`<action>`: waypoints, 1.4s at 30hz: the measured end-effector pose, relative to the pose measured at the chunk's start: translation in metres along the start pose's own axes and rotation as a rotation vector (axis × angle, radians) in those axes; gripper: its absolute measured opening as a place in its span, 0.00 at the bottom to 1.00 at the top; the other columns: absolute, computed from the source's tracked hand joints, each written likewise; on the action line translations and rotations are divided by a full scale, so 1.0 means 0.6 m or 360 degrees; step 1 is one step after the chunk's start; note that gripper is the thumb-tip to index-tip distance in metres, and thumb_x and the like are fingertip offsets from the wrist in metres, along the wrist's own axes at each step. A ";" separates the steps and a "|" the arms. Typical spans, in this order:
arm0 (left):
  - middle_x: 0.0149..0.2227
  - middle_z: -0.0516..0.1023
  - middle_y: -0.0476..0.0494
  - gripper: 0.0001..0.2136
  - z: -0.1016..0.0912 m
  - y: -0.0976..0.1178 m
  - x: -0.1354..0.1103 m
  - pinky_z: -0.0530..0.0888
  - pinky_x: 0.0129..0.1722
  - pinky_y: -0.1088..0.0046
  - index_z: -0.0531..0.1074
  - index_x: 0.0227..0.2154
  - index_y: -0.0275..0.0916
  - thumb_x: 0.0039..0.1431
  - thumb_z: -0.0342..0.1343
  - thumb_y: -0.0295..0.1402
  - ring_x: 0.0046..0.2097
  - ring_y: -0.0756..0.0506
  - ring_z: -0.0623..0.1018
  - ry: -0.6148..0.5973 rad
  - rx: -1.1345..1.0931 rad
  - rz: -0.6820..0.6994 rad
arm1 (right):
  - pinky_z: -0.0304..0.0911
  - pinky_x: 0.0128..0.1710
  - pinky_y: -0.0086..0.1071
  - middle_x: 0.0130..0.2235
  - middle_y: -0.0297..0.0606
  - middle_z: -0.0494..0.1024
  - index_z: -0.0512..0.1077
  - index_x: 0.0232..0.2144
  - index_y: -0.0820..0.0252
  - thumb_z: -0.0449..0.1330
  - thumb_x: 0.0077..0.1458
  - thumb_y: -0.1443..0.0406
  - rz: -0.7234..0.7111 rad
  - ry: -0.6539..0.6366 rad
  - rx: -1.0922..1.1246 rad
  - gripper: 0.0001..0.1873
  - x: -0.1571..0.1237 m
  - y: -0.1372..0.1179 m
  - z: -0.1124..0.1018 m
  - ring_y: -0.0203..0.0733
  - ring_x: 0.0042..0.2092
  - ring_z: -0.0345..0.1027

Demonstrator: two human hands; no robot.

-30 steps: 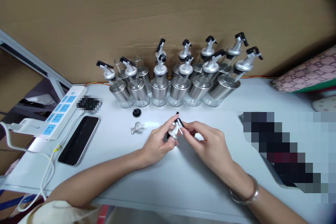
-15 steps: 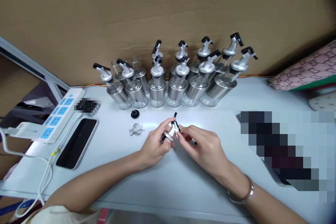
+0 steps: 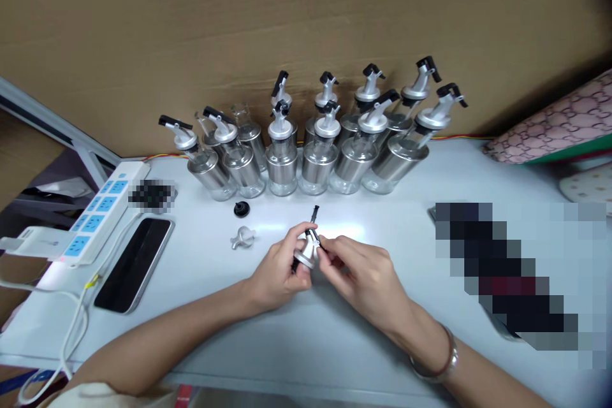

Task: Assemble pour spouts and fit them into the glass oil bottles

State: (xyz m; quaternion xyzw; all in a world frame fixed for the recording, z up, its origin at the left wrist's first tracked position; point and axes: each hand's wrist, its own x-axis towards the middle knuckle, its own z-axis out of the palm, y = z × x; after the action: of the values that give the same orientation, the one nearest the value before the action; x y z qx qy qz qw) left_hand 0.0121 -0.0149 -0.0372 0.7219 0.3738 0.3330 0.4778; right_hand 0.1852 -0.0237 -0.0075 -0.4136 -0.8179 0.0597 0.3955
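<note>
My left hand (image 3: 280, 268) grips a small silver pourer cap (image 3: 307, 250) with a black lever, held just above the white table (image 3: 306, 325). My right hand (image 3: 361, 271) pinches the same cap from the right, fingertips on its black part. A loose silver spout piece (image 3: 241, 238) and a black round stopper (image 3: 241, 208) lie on the table to the left of my hands. Behind them stand several glass and steel dispenser bottles (image 3: 282, 162) with silver pourer tops.
A dark phone (image 3: 135, 262) lies flat at the left, beside a white and blue power strip (image 3: 93, 223) with cables. A cardboard wall (image 3: 306, 25) closes the back. A blurred dark object (image 3: 516, 274) sits at the right, patterned fabric (image 3: 549, 134) beyond it.
Both hands, still holding the cap, have slid slightly left and toward me. The cap has tilted a little. The view has shifted, so everything sits a bit further left.
</note>
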 end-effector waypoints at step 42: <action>0.23 0.59 0.58 0.33 0.008 -0.011 -0.010 0.60 0.26 0.77 0.50 0.61 0.36 0.56 0.57 0.40 0.24 0.53 0.61 0.0226 -0.0184 0.0039 | 0.59 0.14 0.19 0.15 0.24 0.68 0.71 0.54 0.67 0.54 0.56 0.71 0.0315 -0.0098 0.0779 0.23 -0.014 -0.035 0.009 0.27 0.13 0.57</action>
State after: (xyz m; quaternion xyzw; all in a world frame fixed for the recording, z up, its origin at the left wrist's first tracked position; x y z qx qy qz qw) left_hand 0.0118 -0.0202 -0.0458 0.6722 0.3779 0.4102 0.4869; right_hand 0.1710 -0.0420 -0.0072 -0.3814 -0.7463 0.3067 0.4510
